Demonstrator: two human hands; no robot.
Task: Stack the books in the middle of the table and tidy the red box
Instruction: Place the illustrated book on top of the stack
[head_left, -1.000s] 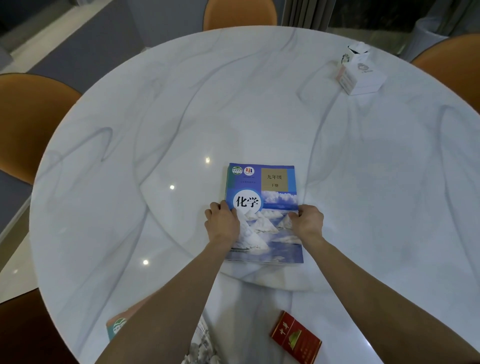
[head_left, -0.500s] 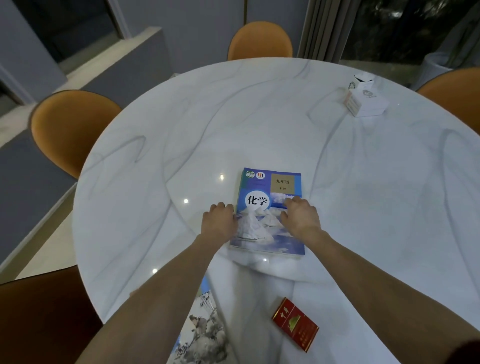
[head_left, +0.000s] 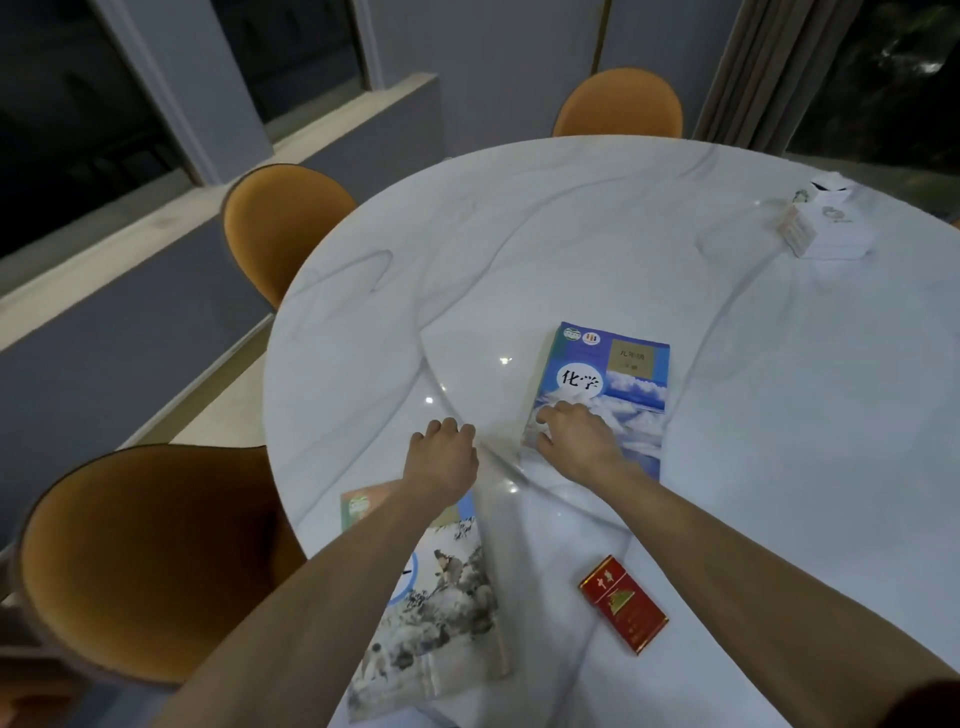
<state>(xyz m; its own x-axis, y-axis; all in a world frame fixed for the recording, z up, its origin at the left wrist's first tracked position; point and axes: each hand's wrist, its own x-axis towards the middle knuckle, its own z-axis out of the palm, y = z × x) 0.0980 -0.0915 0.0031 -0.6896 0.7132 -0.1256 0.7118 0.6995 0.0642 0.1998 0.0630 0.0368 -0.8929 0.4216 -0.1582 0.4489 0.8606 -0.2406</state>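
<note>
A blue chemistry book (head_left: 613, 374) lies flat near the middle of the white marble table (head_left: 571, 249). My right hand (head_left: 576, 441) rests on its near left corner, fingers spread, gripping nothing. My left hand (head_left: 441, 457) hovers over bare table left of that book, fingers loosely curled and empty. A second book (head_left: 441, 613) with a painted landscape cover lies near the front edge, partly hidden under my left forearm. The red box (head_left: 622, 603) lies flat to the right of that book, between my forearms.
A white tissue box (head_left: 826, 228) stands at the far right of the table. Orange chairs ring the table: one at the near left (head_left: 145, 566), one further left (head_left: 280, 223), one at the far side (head_left: 618, 104).
My left hand has come off the blue book and moved left and nearer. My right hand slid to the book's near left corner. The view swung left, showing more of the second book.
</note>
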